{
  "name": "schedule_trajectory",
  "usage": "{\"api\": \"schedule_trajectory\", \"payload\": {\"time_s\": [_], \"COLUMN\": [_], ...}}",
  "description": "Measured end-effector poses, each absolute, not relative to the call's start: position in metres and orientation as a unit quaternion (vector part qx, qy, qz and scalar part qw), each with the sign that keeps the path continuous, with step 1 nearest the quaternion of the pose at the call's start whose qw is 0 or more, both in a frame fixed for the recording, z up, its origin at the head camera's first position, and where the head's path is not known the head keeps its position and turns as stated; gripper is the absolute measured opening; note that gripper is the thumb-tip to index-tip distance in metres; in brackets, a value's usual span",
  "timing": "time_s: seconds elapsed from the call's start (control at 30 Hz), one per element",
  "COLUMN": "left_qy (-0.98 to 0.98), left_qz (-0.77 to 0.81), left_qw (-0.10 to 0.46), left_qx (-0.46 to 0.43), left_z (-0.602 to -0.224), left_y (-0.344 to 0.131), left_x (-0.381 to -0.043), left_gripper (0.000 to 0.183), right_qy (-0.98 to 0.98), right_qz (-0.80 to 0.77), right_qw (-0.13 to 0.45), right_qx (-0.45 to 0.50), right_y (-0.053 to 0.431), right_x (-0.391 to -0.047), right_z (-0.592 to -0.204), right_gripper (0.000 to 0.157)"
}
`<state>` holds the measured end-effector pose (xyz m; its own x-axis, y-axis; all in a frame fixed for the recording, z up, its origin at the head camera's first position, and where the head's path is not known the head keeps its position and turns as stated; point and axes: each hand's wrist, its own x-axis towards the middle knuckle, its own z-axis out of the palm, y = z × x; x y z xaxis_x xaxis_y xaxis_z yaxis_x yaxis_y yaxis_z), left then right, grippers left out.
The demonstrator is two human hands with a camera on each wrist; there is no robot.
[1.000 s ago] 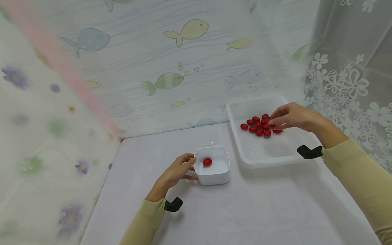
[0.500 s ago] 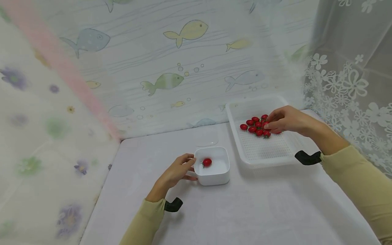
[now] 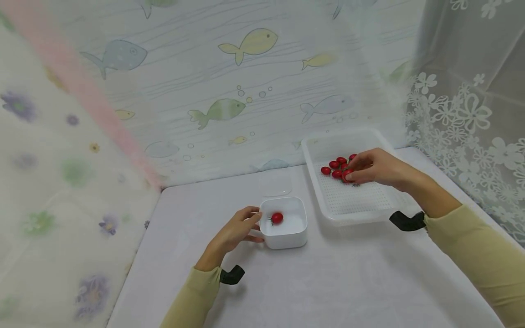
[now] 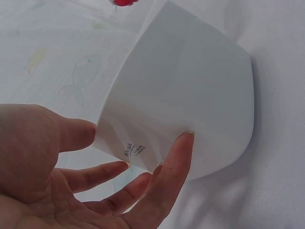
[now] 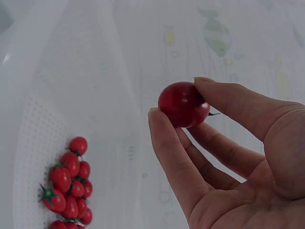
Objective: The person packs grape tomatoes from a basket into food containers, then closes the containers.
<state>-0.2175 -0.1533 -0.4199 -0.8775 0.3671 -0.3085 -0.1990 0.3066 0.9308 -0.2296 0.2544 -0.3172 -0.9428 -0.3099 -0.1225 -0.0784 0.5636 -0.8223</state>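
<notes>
In the head view, a white rounded-square box [image 3: 286,240] stands on the table with one cherry tomato [image 3: 277,218] inside. My left hand [image 3: 234,231] is at the box's left side, fingertips touching the outer wall and rim; the left wrist view shows the fingers spread against the wall [image 4: 190,81]. My right hand [image 3: 379,169] is over the white perforated basket [image 3: 361,220], pinching a cherry tomato [image 5: 183,105] between thumb and fingertips. Its green stem shows at one side. Below, several cherry tomatoes [image 5: 70,164] lie in a cluster on the basket floor.
A flat clear lid-like piece [image 3: 276,187] lies behind the box. A fish-print curtain [image 3: 229,82] rises along the table's back edge, with a flowered sheet [image 3: 61,205] at left and a lace curtain [image 3: 463,114] at right. The white cloth [image 3: 328,282] covers the table.
My right hand has picked up a tomato from the cluster and moved left and toward me over the basket. My left hand and the box have stayed in place.
</notes>
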Motion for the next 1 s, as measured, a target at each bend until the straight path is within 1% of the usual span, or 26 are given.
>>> {"api": "schedule_trajectory", "payload": {"time_s": [0.17,0.33,0.5,0.8,1.0], "left_qy": [0.77,0.771,0.773,0.772,0.771], "left_qz": [0.587,0.586,0.585,0.585,0.585], "left_qw": [0.242,0.242,0.24,0.243,0.243], "left_qx": [0.057,0.057,0.058,0.058,0.059], "left_z": [-0.421,-0.424,-0.424,-0.423,-0.422], "left_y": [-0.154,-0.155,-0.156,-0.155,-0.155], "left_x": [-0.217,-0.217,-0.216,-0.216,-0.217], "left_gripper": [0.045,0.045,0.045,0.045,0.046], "right_qy": [0.874,0.874,0.875,0.861,0.858], "right_qz": [-0.456,-0.453,-0.452,-0.469,-0.468], "right_qw": [0.121,0.113,0.1,0.097,0.083], "right_qx": [-0.118,-0.132,-0.143,-0.172,-0.197], "right_y": [0.246,0.237,0.228,0.207,0.187], "right_x": [-0.224,-0.218,-0.213,-0.21,-0.208], "right_z": [-0.319,-0.32,-0.319,-0.328,-0.334], "right_gripper": [0.041,0.04,0.034,0.031,0.03]}}
